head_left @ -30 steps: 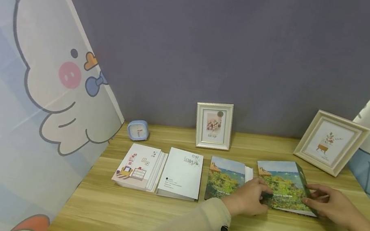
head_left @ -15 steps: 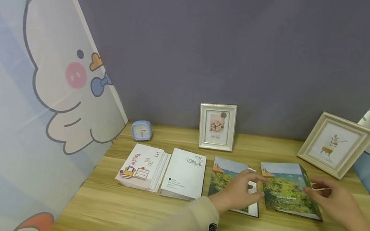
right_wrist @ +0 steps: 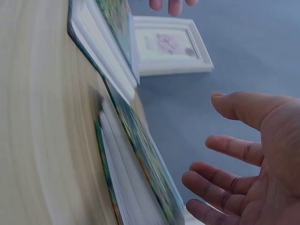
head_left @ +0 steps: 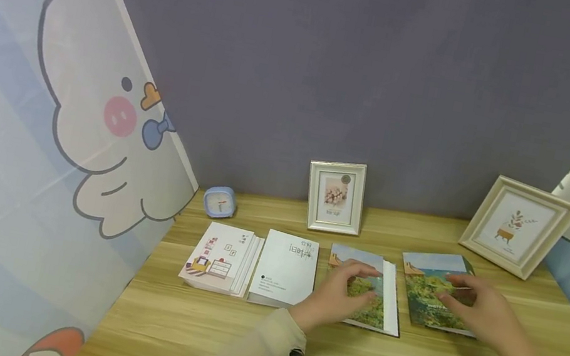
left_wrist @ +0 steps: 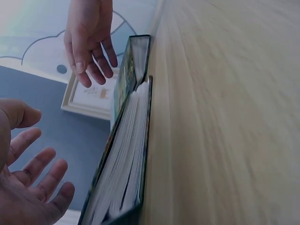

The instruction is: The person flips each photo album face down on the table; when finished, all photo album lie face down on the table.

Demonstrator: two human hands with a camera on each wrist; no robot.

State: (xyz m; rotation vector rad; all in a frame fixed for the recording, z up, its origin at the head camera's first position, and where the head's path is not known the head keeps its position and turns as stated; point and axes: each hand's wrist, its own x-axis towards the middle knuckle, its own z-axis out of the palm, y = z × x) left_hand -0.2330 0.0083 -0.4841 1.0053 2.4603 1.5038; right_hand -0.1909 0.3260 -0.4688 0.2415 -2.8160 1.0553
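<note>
Two photo albums with painted seaside-garden covers lie side by side on the wooden table. Over the left photo album [head_left: 387,314] hovers my left hand [head_left: 330,291], thumb and fingers apart; white page edges show at the album's right side. My right hand [head_left: 487,312] is above the right photo album [head_left: 422,291], its fingers spread. In the left wrist view, my left hand [left_wrist: 33,173] stays apart from the thick block of album pages [left_wrist: 122,154]. The right wrist view has my right hand [right_wrist: 258,164] holding nothing, beside the right album [right_wrist: 145,150].
Left of the albums lie a white book [head_left: 282,273] and a white stack with a furniture drawing [head_left: 216,255]. Behind stand a blue clock [head_left: 220,201], a flower picture frame [head_left: 336,196] and a plant picture frame [head_left: 519,226]. Printed cloth [head_left: 86,105] borders the left side.
My left hand has moved left, from the right album's edge to above the left album. My right hand has let go of the right album's right edge and shifted left over its cover.
</note>
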